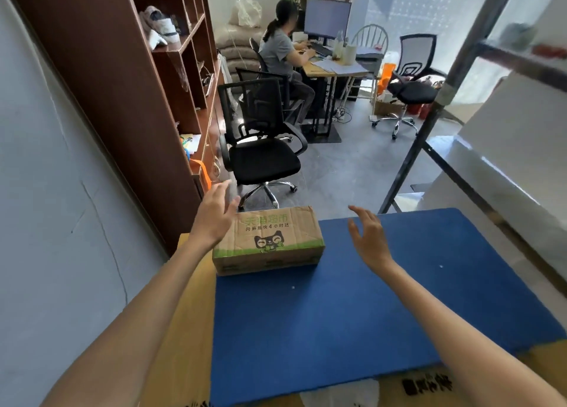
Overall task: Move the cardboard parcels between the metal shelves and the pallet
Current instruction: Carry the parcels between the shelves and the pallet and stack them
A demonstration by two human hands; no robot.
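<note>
1. Head view: one cardboard box (pixel 270 241) sits on the far left corner of the blue pad (pixel 352 314), probably the pallet top.
2. Left hand (pixel 214 215) at the pad's far left edge and right hand (pixel 369 238) over its far middle are both spread and hold nothing.
3. The box is not yet gripped, so the carry to the metal shelf (pixel 441 99), off the pad's right side, seems still to do.

Cardboard parcel (pixel 268 241): matt brown, creased, printed green. Blue sheet (pixel 352 308): matt, finely textured. Shelf upright (pixel 445 95): dull grey metal. Bookcase (pixel 116 78): smooth brown wood finish. Office chair (pixel 264 158): black mesh, glossy chrome base.
</note>
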